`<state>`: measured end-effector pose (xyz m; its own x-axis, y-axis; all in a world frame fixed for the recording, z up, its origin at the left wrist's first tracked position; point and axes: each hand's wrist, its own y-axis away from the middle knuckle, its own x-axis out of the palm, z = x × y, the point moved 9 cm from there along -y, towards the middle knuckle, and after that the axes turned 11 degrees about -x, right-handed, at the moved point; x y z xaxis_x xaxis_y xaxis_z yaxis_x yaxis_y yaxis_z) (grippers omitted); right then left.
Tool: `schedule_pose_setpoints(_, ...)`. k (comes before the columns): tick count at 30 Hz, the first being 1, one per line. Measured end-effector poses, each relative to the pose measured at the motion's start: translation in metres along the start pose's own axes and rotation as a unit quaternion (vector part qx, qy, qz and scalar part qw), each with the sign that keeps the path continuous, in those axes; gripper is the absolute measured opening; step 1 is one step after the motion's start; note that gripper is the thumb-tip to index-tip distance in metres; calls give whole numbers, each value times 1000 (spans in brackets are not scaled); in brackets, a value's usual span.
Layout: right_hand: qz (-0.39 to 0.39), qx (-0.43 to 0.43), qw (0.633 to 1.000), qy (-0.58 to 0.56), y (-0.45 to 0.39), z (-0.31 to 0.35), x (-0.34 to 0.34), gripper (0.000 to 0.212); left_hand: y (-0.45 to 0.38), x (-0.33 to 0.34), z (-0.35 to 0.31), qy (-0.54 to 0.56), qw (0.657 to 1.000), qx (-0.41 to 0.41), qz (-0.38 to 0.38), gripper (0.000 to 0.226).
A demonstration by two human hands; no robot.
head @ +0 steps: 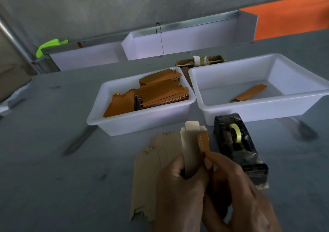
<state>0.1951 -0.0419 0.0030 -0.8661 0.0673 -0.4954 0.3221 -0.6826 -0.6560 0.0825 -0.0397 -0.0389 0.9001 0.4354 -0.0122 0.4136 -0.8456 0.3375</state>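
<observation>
I count two tubs, left tub and right tub, one tape dispenser, one held carton, and one lone carton in the right tub.

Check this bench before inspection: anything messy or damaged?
The tape dispenser looks worn, its body wrapped in crinkled clear film; the cardboard blanks in the left white tub lie in uneven, slanting piles.
</observation>
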Motion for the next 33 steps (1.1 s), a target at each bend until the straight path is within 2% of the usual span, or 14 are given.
schedule_pose_setpoints(4,15,-2,999,-38,-3,0,-3,50,5,4,-3,18,997,-5,77,15)
schedule_pose_setpoints(8,28,-5,998,-60,-6,-4,-4,57,7,6,-5,-20,992,20,125,28)
schedule_pose_setpoints(13,-29,100,987,-119,-6,-22,-19,41,0,2,3,6,989,-6,148,21)
schedule_pose_setpoints(15,-41,190,964,-181,-5,-39,-20,46,1,5,2,-11,983,-9,183,22)
schedule_pose_setpoints(18,40,302,889,-341,4,-53,9,43,11,14,-1,-59,973,-20,224,21)
schedule_pose_setpoints(19,55,319,872,-367,5,-54,17,40,11,13,-1,-68,976,-20,206,26)
schedule_pose_setpoints(22,30,346,845,-406,11,-63,24,27,11,1,-5,-147,985,25,89,45)
schedule_pose_setpoints(23,20,343,840,-420,12,-64,26,26,13,2,-6,-163,983,39,79,45)
schedule_pose_setpoints(26,14,336,841,-424,14,-67,26,30,13,-3,-2,-140,989,10,37,10)
schedule_pose_setpoints(31,12,352,825,-443,15,-72,25,31,15,-15,0,-87,995,51,-22,15)
schedule_pose_setpoints(33,7,360,821,-443,17,-72,28,29,21,-15,-7,-129,981,131,-69,18)
